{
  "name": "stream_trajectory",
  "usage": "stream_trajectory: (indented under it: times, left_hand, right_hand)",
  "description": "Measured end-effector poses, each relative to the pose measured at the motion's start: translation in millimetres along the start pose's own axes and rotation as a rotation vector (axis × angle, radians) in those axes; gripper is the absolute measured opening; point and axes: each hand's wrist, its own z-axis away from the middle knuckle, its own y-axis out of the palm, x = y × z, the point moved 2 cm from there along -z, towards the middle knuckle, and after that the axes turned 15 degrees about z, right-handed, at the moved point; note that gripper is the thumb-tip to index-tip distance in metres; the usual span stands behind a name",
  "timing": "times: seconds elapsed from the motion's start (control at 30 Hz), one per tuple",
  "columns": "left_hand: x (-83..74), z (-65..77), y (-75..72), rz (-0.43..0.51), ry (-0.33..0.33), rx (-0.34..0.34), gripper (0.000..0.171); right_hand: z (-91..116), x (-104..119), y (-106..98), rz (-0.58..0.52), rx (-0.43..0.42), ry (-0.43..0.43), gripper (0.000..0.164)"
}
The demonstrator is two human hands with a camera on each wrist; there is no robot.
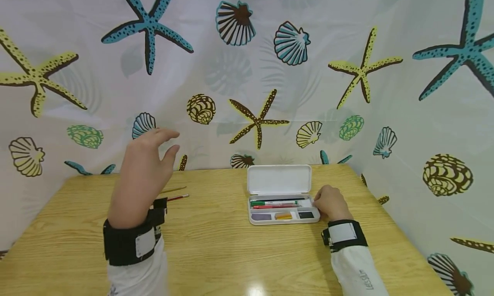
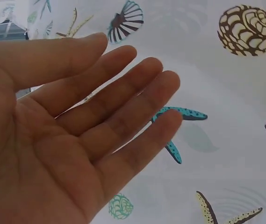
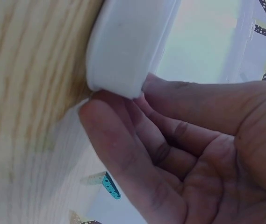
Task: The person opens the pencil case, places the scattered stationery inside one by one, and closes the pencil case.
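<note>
A white pencil case (image 1: 279, 179) lies on the table with its lid raised at the back. In its long compartment are a green-and-white marker (image 1: 275, 203) and a red pen (image 1: 274, 206). A purple block (image 1: 261, 217), an orange-and-white block (image 1: 283, 216) and a black block (image 1: 306, 215) sit in the front compartments. My right hand (image 1: 331, 203) pinches the case's right end, thumb at the top rim and index finger low on the end wall (image 3: 118, 51). Raised above the table at left, my left hand (image 1: 144, 169) holds nothing, its fingers (image 2: 137, 98) extended.
Behind the left wrist, a thin yellowish stick (image 1: 173, 189) and a red pencil (image 1: 178, 197) lie on the wooden table (image 1: 216, 249), partly hidden. A white cloth (image 1: 216, 150) printed with shells and starfish hangs behind the table and along its right side.
</note>
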Motion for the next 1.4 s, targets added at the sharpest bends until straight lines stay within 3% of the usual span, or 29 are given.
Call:
stream_trajectory:
  times: [0.2,0.33,0.5,0.67,0.9,1.17,1.3,1.4]
  left_hand:
    - [24.1,-0.7,-8.1,-0.067,-0.151,0.149,0.033]
    - [35.9,-1.9,-6.9,-0.091,-0.189,0.252,0.033]
    - [52.7,-2.9,-4.7,-0.102,-0.21,0.314,0.03]
    - [78.6,-4.0,3.9,-0.103,-0.235,0.379,0.024]
    - [118.6,0.6,16.2,-0.13,-0.339,0.507,0.01]
    - [157.2,7.7,37.3,-0.102,-0.369,0.603,0.004]
    - [172.6,14.3,47.5,-0.094,-0.384,0.636,0.026]
    - [182.7,19.5,51.5,-0.095,-0.414,0.636,0.032]
  right_hand:
    - [-2,0,1,0.0,0.003,-0.004,0.01]
    - [-1,0,1,-0.006,0.007,-0.001,0.01]
    - [-1,-1,1,-0.011,0.012,0.004,0.01]
    - [-1,-1,1,-0.005,0.008,-0.002,0.01]
    - [0,0,1,-0.006,0.016,0.011,0.01]
    - [-1,0,1,-0.009,0.019,0.012,0.011]
    - [-1,0,1,-0.001,0.016,0.01,0.01]
    - [-1,0,1,0.004,0.014,0.009,0.01]
